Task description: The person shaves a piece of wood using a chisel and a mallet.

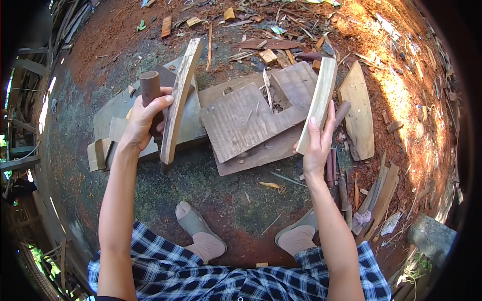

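Note:
Raised over the left side, my left hand (136,120) is closed around a long, slightly curved wooden strip (182,95), worn and dark along one side. A dark brown round wooden piece (150,86) stands up out of the same grip. My right hand (318,143) is wrapped round a paler, shorter curved wooden strip (320,100), thumb lying on its face and fingers behind. The end of a brown round rod (343,110) shows just behind those fingers. Between the hands, lower down, lie flat wooden boards (241,120) with a rectangular notch.
A pale shaped board (359,118) lies right of the boards, a grey-topped block (113,113) left of them. Long slats (381,200) rest at lower right near a stone block (433,240). Wood offcuts (268,56) and chips litter the ground beyond. My slippered feet (201,226) are below.

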### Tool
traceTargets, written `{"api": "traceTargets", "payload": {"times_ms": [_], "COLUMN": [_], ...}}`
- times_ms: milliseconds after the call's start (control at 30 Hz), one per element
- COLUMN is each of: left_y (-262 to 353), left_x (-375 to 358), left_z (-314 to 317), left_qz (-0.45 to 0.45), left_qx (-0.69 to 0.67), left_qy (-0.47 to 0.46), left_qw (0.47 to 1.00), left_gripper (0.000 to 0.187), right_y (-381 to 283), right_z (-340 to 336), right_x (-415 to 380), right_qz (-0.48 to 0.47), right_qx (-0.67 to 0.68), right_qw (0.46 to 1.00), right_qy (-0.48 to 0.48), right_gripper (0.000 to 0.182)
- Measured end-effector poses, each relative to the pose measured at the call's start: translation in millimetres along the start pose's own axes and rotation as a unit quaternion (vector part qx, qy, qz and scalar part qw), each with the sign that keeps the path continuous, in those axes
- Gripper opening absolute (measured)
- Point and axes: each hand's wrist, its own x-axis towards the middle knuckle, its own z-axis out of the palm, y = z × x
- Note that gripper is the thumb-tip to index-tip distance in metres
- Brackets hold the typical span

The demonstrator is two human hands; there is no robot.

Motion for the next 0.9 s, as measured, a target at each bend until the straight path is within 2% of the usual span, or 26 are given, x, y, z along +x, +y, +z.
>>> {"api": "traceTargets", "payload": {"times_ms": [100,167,233,300,367,500,567,600,700,767,833,867,900], "left_y": [1.5,1.1,-0.4,-3.6,-7.6,-19.1,-28.7,-33.1,-39.2,-39.4,-35.9,-24.4,-12.3], "left_x": [1.9,-0.1,-2.6,-6.4,-10.1,-12.7,-15.8,-17.4,-25.8,-31.5,-33.1,-35.9,-38.5], "left_z": [4.5,10.9,19.0,33.2,50.5,77.5,87.1,89.8,94.7,97.2,93.6,93.2,93.1], "left_qz": [-0.005,-0.015,-0.02,-0.024,-0.016,0.042,0.066,0.069,0.083,0.076,0.092,0.079,0.065], "left_qx": [0.012,0.014,0.024,0.073,0.127,0.327,0.36,0.365,0.385,0.368,0.388,0.368,0.347], "left_qy": [-0.001,-0.012,-0.037,-0.044,-0.043,0.004,0.026,0.021,0.037,0.036,0.037,0.037,0.035], "left_qw": [1.0,1.0,0.999,0.996,0.991,0.944,0.93,0.928,0.918,0.926,0.916,0.926,0.935], "left_gripper": [0.04,0.039,0.036,0.03,0.029,0.035,0.04,0.04,0.046,0.053,0.049,0.044,0.039], "right_y": [-14.4,-23.3,-25.6,-21.4,-2.5,4.6,2.1,-1.0,5.8,6.4,6.7,5.1,4.5], "right_z": [7.8,9.6,9.5,8.9,7.5,4.5,3.6,3.0,4.8,5.6,4.3,4.6,3.8], "right_x": [-2.0,-3.0,-2.9,-3.3,-0.3,0.3,-0.5,-1.9,-1.5,-1.2,-2.0,-1.2,-2.0], "right_qz": [0.025,0.086,0.083,0.079,-0.026,-0.017,0.009,0.037,-0.05,-0.06,-0.035,-0.055,-0.025], "right_qx": [-0.012,0.042,0.031,0.025,-0.036,-0.034,-0.015,-0.004,-0.08,-0.083,-0.074,-0.089,-0.074], "right_qw": [1.0,0.995,0.996,0.996,0.999,0.999,1.0,0.999,0.995,0.993,0.996,0.993,0.996], "right_qy": [0.016,0.012,0.013,0.013,0.029,0.031,0.017,0.013,0.044,0.057,0.041,0.052,0.04], "right_gripper": [0.064,0.064,0.064,0.063,0.062,0.061,0.061,0.062,0.063,0.063,0.063,0.064,0.065]}}
